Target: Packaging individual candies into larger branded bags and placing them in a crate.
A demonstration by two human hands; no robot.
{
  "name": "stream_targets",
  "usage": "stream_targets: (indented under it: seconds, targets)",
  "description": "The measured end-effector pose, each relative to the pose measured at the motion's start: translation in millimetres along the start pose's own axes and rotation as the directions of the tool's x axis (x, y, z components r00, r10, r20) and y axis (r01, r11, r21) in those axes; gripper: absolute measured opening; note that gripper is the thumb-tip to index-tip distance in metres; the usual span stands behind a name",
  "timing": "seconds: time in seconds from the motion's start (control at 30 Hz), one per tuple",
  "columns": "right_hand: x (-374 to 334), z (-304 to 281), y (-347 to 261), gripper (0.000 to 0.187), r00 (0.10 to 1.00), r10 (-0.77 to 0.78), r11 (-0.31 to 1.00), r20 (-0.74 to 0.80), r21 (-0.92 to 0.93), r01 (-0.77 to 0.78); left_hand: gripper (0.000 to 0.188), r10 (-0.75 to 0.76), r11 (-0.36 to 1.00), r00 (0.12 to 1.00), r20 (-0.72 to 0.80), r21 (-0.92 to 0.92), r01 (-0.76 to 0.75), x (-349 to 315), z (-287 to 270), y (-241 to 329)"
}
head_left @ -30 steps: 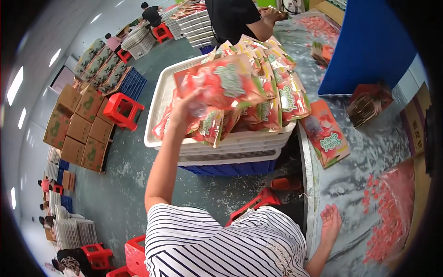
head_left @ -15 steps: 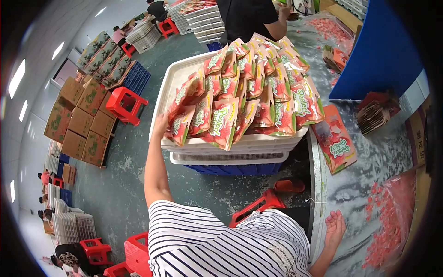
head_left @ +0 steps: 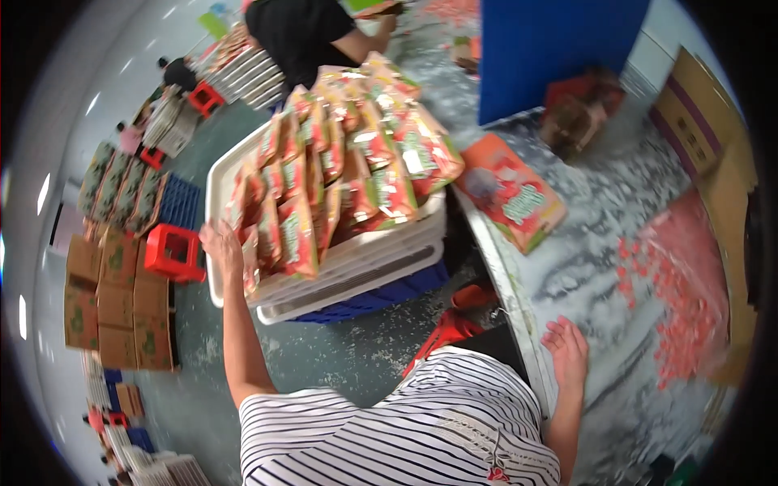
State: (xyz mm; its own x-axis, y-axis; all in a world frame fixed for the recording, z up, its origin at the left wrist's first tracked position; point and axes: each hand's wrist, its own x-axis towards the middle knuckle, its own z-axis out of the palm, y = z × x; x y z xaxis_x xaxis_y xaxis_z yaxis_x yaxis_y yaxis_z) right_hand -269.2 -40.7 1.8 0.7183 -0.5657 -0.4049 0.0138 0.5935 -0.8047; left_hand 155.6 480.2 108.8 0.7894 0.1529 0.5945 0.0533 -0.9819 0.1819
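Observation:
My left hand (head_left: 222,245) is at the left rim of a white tray (head_left: 214,190), its fingers apart next to the outermost pouches. Rows of glossy red and green fruit-snack pouches (head_left: 298,235) stand leaning on one another in the tray. Over the near edge of a marbled grey table (head_left: 596,283), my right hand (head_left: 567,350) hovers with fingers loosely curled and nothing in them. A flat red-orange pouch (head_left: 515,194) lies on the table between that hand and the tray.
Small pink pieces (head_left: 685,324) spill from a clear bag on the table. A blue panel (head_left: 559,57), a bundle of pouches (head_left: 579,117) and a carton (head_left: 685,113) stand behind. A co-worker in black (head_left: 300,36) is beyond the tray. Left are a red stool (head_left: 174,253) and stacked cartons (head_left: 117,300).
The view has turned right, so the tray sits further left. My left hand has come off the pouch at the tray's left side. My right hand has lifted slightly.

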Motion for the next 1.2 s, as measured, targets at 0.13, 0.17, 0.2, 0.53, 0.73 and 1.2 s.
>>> stream_targets:
  seconds: [0.13, 0.17, 0.2, 0.53, 0.73, 1.2]
  targets:
    - [-0.5, 0.8, 1.3, 0.032, 1.000, -0.012, 0.996, 0.025, 0.083, 0.010, 0.039, 0.481, 0.734, 0.836, -0.266, -0.399, -0.549, -32.5, -50.4, 205.3]
    - [-1.4, 0.2, 0.7, 0.032, 0.998, -0.017, 0.994, 0.052, 0.111, 0.012, 0.038, 0.613, 0.601, 0.731, -0.298, -0.424, -0.677, -50.6, -58.2, 249.5]
    - [-2.2, 0.0, -1.1, 0.032, 0.999, -0.030, 0.992, 0.022, 0.123, 0.027, 0.038, 0.667, 0.497, 0.693, -0.272, -0.530, -0.687, -73.3, -46.8, 282.3]
    - [-7.1, -8.2, 6.3, 0.035, 0.978, -0.083, 0.942, 0.191, 0.335, 0.015, 0.071, 0.926, 0.374, 0.303, 0.225, -0.654, -0.658, -235.3, 27.6, 426.7]
    - [-6.7, -11.2, 2.7, 0.037, 0.968, -0.079, 0.930, 0.238, 0.368, -0.014, 0.026, 0.951, 0.252, 0.308, 0.034, -0.662, -0.706, -236.3, 30.6, 421.2]
    - [-24.1, -26.8, -11.8, 0.017, 0.852, -0.427, 0.867, -0.303, -0.405, 0.291, 0.044, 0.980, -0.197, -0.014, -0.198, -0.959, -0.203, -344.5, -115.5, 426.8]
